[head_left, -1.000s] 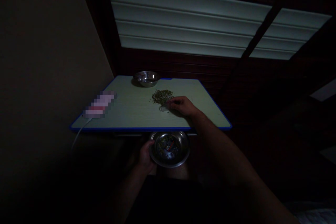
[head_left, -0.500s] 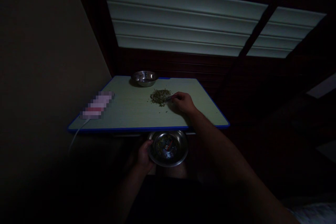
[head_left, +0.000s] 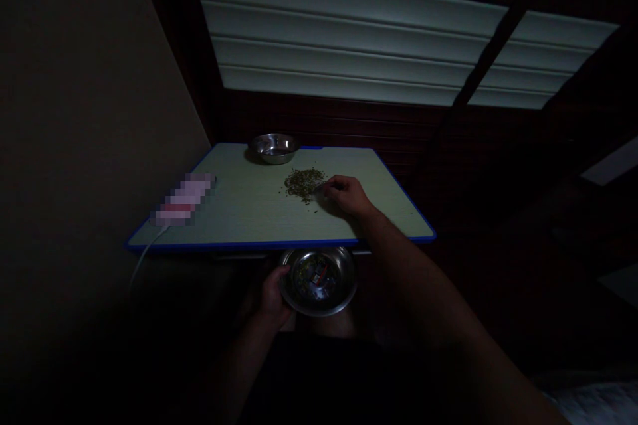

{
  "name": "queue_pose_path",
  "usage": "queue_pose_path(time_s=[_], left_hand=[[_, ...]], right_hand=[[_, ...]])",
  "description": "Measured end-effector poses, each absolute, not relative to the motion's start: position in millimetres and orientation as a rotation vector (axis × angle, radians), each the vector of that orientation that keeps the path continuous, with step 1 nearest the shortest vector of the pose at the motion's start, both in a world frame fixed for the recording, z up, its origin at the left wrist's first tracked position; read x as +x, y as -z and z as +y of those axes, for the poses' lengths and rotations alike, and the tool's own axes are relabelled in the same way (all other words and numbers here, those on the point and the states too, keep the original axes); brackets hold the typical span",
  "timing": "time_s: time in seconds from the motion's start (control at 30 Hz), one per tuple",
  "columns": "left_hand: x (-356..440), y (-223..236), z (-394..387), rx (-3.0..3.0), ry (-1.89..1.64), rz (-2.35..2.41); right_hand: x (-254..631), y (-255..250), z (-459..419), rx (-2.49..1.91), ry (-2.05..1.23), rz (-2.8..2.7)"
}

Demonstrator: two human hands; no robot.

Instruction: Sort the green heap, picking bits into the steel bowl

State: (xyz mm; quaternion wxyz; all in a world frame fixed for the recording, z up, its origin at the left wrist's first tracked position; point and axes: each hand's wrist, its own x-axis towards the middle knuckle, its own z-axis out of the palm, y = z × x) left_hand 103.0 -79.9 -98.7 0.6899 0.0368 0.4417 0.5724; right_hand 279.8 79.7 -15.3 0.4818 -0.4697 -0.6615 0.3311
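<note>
My left hand (head_left: 275,293) grips the left rim of a steel bowl (head_left: 299,305), just below the front edge of the table. Some green bits and a small printed label or reflection show inside that bowl. Over the pale tabletop (head_left: 239,212), my right hand (head_left: 349,196) is closed, fingertips pinched on a small thin object (head_left: 320,188) whose kind is too dark to make out. Its tip touches the right side of a loose pile of small green beans or seeds (head_left: 300,182). A few grains lie scattered nearer the front edge.
A second steel bowl (head_left: 274,149) stands at the back left of the table. A blurred pink phone-like item (head_left: 184,199) with a white cable (head_left: 144,254) lies at the left. Behind rises a dark wooden panel with pale slats (head_left: 339,33); a wall borders the left.
A few grains have shifted near the front of the pile. My right hand stays at its right side with almost no movement; the left still holds the bowl.
</note>
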Motion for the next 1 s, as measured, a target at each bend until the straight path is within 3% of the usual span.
queue_pose_path(time_s=[1.0], left_hand=[[101.9, 99.5, -79.0, 0.062, -1.246, 0.998]], right_hand=[[278.5, 13.3, 75.5, -1.088, -0.930, -1.653]])
